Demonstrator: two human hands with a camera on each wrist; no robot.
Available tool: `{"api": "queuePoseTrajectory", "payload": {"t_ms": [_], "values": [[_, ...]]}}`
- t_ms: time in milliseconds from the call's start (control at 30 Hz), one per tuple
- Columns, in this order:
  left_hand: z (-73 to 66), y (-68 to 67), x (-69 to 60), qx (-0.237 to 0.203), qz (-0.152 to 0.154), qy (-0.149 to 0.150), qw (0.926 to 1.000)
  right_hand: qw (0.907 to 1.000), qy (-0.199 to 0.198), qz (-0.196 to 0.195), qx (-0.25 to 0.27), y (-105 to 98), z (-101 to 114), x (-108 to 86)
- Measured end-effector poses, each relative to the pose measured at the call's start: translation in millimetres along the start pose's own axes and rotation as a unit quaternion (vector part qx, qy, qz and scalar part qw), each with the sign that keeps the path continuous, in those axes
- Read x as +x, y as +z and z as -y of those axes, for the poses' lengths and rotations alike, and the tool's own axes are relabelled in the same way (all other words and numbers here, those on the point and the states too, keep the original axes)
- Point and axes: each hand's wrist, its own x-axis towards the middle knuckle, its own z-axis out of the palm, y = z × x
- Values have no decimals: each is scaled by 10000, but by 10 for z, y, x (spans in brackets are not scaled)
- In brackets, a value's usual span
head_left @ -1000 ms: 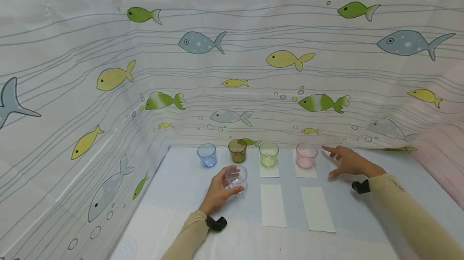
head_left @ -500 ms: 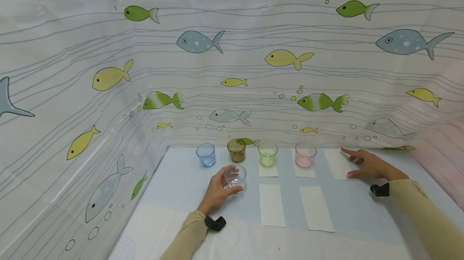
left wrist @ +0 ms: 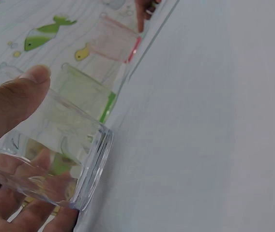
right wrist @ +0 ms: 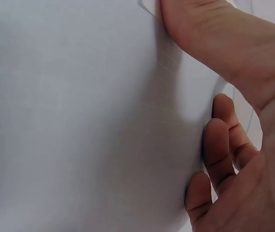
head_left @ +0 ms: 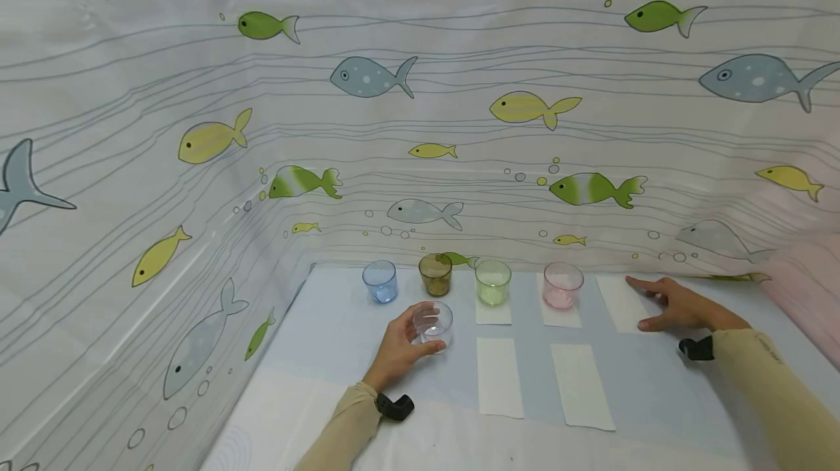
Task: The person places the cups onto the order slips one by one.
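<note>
My left hand [head_left: 402, 347] grips a clear glass [head_left: 434, 325] round its side, thumb in front and fingers behind; in the left wrist view the glass [left wrist: 55, 140] lies between thumb and fingers. At the back right, my right hand [head_left: 682, 307] touches a white paper strip [head_left: 620, 303] with its extended index finger and thumb, holding no glass. In the right wrist view the other fingers [right wrist: 217, 145] are loosely bent. A green glass [head_left: 493, 285] and a pink glass [head_left: 563, 287] each stand on a white strip.
A blue glass [head_left: 380, 283] and a brown glass [head_left: 436, 275] stand at the back left of the table [head_left: 328, 420]. Two more white strips [head_left: 500, 376] [head_left: 582, 386] lie nearer the front. Behind rises a fish-patterned curtain [head_left: 367, 143].
My right hand has moved right from beside the pink glass, and a third white strip now shows at the back under its fingers. My left hand still grips the clear glass in place.
</note>
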Motion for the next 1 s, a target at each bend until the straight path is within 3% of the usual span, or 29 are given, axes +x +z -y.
{"api": "queuePoseTrajectory", "payload": {"t_ms": [300,533,833,1000], "values": [[11,4,-18,-279,50,-55,9996,9996,-272,-55,-18,33,-40,-23],[-49,41,14,-411,-38,-71,9991,9996,-258,-134,-36,9,-23,-16],[-339,142,126,-415,-56,256,9988,9995,-270,-165,71,19,-13,-1],[-540,236,275,-304,106,352,9989,9996,-223,-118,103,34,-33,0]]}}
